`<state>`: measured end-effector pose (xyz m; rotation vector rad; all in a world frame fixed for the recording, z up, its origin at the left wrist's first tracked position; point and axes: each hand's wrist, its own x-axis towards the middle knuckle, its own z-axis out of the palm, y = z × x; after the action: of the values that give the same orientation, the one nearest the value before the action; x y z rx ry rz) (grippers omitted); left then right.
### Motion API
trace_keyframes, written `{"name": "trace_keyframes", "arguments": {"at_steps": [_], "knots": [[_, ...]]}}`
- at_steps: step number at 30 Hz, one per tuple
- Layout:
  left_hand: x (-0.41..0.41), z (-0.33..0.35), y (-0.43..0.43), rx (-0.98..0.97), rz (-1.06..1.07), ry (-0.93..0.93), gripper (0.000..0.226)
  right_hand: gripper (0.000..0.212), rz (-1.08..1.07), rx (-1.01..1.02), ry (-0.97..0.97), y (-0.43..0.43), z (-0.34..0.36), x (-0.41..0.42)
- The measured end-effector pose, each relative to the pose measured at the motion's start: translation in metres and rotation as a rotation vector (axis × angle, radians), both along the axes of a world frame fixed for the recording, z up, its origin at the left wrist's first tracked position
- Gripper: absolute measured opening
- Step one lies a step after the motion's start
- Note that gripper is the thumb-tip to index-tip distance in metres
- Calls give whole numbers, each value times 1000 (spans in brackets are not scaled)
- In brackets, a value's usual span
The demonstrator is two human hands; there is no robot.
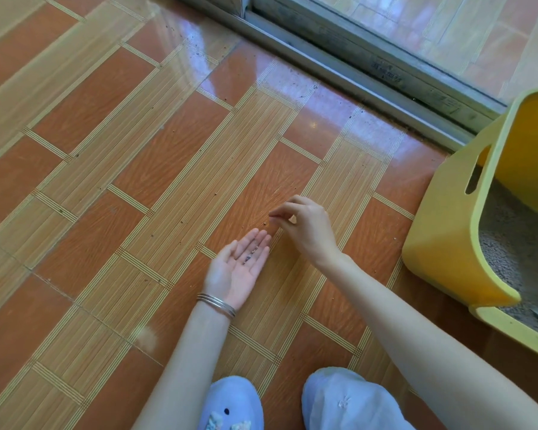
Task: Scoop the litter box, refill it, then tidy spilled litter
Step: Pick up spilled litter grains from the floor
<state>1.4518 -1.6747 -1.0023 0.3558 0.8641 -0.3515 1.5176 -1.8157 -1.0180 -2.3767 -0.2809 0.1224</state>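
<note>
Nearest us: a pale blue slipper [230, 405] and a pale blue trouser knee [345, 398], on the glossy orange-and-tan tiled floor [106, 212].
Left hand: the left hand [239, 259], with thin silver bangles [216, 304] at the wrist, lies palm up. Its fingers are straight and together, cradling a short line of dark spilled litter grains [251, 255].
Right hand: just beyond, the right hand [305, 226] hangs low over the floor with thumb and forefinger pinched, probably on one grain, though that is too small for us to see.
Floor beyond: we see more loose specks scattered toward the grey metal sliding-door track [354, 72].
Litter box: the yellow plastic hooded litter box [441, 243] stands at our right, with grey litter [503, 252] inside.
Progress: we judge scooping and refilling done and tidying under way. The remaining specks and the loaded palm are still to be dealt with.
</note>
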Motion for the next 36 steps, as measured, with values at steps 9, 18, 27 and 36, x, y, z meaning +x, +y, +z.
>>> {"name": "trace_keyframes", "arguments": {"at_steps": [9,18,27,36], "knots": [[-5,-2,15,15,13,10,35,11,180,-339,-215,16,-22,7],[-7,1,7,30,-18,25,35,17,18,-244,-142,-5,-23,-12],[-8,2,6,27,-13,26,37,17,6,-216,-111,-7,-22,-5],[-7,2,3,38,-27,49,36,15,-1,-307,-205,-4,-28,-8]]}}
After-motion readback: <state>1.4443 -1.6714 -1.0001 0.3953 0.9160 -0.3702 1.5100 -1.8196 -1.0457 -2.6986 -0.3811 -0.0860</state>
